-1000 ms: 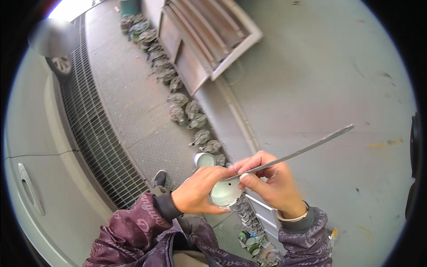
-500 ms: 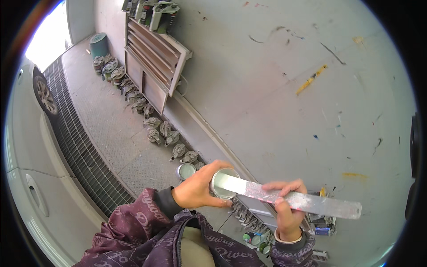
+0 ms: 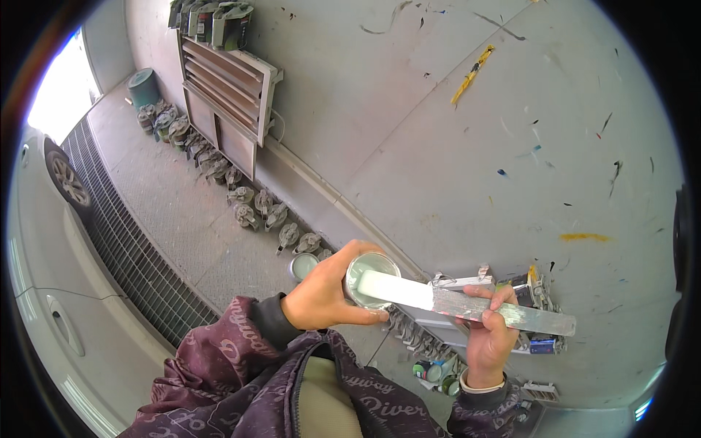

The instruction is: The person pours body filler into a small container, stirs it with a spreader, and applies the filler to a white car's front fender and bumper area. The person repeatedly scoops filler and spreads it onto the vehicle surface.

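My left hand (image 3: 320, 298) is wrapped round a cup of pale green paint (image 3: 374, 264), its open mouth facing up. My right hand (image 3: 488, 342) pinches a long flat stirring stick (image 3: 544, 321) between thumb and fingers. One end of the stick reaches over the cup's rim into its mouth and is thickly coated with pale green paint. The rest of the stick is greyish and smeared with dried paint, slanting out past my right hand. How deep its tip sits in the paint is hard to see.
An open can of pale paint (image 3: 304, 267) stands on the floor beyond my left hand. Several paint-covered spray-gun cups (image 3: 244, 215) line the wall base. A louvred panel (image 3: 223, 91), a floor grating (image 3: 139, 241) and a white car (image 3: 66, 292) lie leftward; a shelf (image 3: 467, 281) is at right.
A longer paint-coated length of the stick now shows beyond the cup's rim. My right hand and the stick have shifted slightly, and the whole view has turned a little to the right.
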{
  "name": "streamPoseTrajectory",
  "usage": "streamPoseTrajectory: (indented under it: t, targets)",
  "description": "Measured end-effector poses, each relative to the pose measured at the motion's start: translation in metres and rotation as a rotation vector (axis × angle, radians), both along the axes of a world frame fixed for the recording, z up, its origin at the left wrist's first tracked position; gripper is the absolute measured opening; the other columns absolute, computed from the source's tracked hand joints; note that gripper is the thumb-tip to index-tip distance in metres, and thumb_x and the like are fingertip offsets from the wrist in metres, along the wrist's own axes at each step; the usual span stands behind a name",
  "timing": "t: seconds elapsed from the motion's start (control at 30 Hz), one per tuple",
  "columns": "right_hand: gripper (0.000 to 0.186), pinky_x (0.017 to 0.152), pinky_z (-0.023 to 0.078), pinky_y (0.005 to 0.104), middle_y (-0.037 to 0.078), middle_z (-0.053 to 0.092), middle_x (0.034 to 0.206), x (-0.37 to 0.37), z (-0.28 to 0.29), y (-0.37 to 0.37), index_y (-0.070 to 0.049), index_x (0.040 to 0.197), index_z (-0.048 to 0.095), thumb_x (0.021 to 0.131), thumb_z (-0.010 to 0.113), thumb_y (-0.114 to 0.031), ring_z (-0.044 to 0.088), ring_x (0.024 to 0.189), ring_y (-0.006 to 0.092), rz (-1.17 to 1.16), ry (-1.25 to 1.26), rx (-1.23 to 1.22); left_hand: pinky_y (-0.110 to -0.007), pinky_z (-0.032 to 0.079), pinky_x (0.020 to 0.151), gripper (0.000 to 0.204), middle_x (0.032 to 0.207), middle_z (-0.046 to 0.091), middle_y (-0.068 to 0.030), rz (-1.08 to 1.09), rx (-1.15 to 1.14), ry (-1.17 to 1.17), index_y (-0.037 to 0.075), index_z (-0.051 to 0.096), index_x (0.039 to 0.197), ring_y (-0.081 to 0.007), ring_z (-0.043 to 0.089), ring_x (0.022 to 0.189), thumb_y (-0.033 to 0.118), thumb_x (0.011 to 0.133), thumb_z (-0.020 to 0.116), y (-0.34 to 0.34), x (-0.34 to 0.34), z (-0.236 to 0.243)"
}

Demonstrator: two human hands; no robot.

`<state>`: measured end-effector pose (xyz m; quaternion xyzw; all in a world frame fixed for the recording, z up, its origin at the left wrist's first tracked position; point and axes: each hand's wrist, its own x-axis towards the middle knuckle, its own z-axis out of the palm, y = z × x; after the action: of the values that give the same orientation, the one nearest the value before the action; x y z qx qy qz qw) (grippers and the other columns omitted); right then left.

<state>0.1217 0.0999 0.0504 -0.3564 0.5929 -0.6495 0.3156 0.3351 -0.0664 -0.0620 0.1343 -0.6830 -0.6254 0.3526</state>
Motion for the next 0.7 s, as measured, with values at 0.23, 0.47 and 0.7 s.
streamPoseTrajectory:
  t: [0.23, 0.47, 0.7]
  targets:
    - [0.021, 0.072, 0.063, 0.0419, 0.026, 0.069, 0.115, 0.001, -0.019, 0.015, -0.012, 0.1, 0.043, 0.086, 0.058, -0.008, 0.072, 0.09, 0.0335, -0.061, -0.058, 0.012, -0.036, 0.051, 0.098, 0.076, 0.115, 0.066, -0.0124, -0.011, 0.113, 0.099, 0.003, 0.051, 0.135, -0.021, 0.065, 0.109, 0.023, 0.074, 0.092, 0.011, -0.003, -0.004]
    - [0.024, 0.068, 0.064, 0.0406, 0.022, 0.068, 0.11, -0.001, -0.015, 0.037, -0.013, 0.1, 0.042, 0.084, 0.06, -0.012, 0.072, 0.081, 0.0309, -0.167, -0.045, 0.021, -0.034, 0.05, 0.098, 0.073, 0.116, 0.065, -0.01, -0.03, 0.205, 0.168, 0.004, 0.051, 0.133, -0.019, 0.064, 0.11, 0.021, 0.075, 0.092, 0.023, -0.004, -0.004]
    - [0.028, 0.07, 0.064, 0.0405, 0.02, 0.067, 0.109, -0.011, -0.001, 0.059, -0.014, 0.101, 0.042, 0.084, 0.064, -0.017, 0.071, 0.078, 0.0293, -0.202, -0.005, -0.009, -0.035, 0.051, 0.097, 0.077, 0.117, 0.064, -0.0099, 0.007, 0.144, 0.162, 0.004, 0.05, 0.135, -0.0194, 0.063, 0.111, 0.022, 0.074, 0.094, 0.021, 0.003, -0.004]
